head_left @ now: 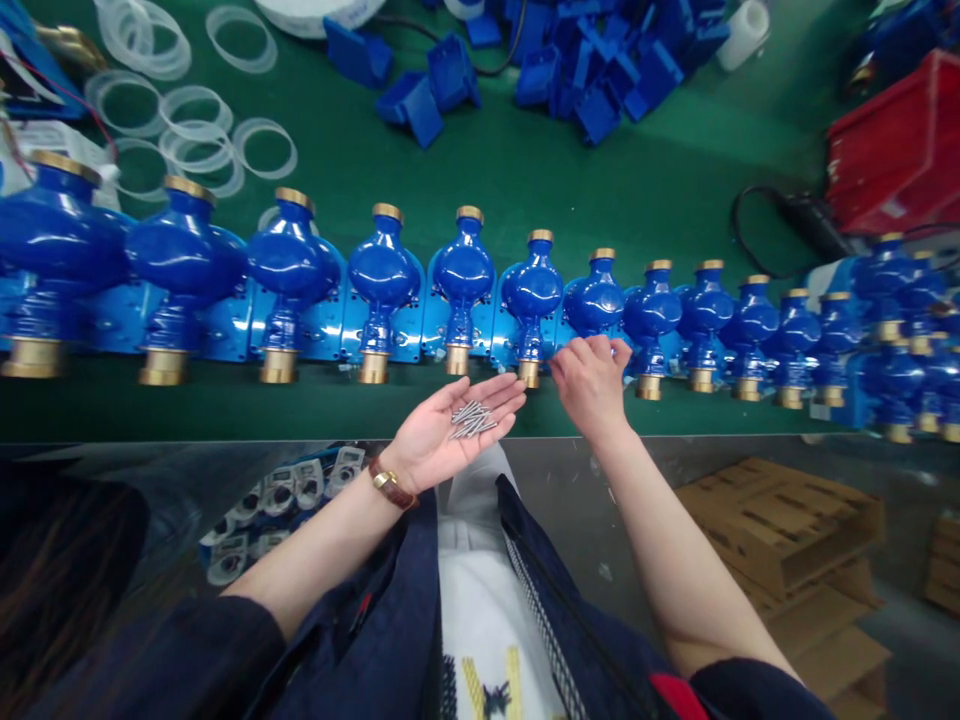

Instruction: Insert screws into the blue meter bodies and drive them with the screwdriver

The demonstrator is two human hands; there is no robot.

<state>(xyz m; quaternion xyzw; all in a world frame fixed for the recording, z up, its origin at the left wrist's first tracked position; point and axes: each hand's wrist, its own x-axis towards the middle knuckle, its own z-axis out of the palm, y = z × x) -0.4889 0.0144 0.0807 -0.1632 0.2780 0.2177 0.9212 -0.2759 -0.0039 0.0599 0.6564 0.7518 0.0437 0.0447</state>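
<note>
My left hand (450, 428) lies palm up over the bench's front edge, fingers stretched out, cupping a small heap of thin metal screws (471, 419). My right hand (590, 378) reaches to a blue meter body (596, 300) in the long row, its fingertips pinched together at the blue base plate beside that body; whether a screw is in the pinch is too small to make out. A row of several blue water meter bodies (382, 270) with brass ends runs left to right across the green bench (525, 170).
Clear plastic rings (195, 130) lie at the back left. A pile of blue plastic parts (585, 60) sits at the back middle. A red crate (900, 150) and a black cable (757, 230) are at the right. Cardboard (787, 540) lies on the floor below.
</note>
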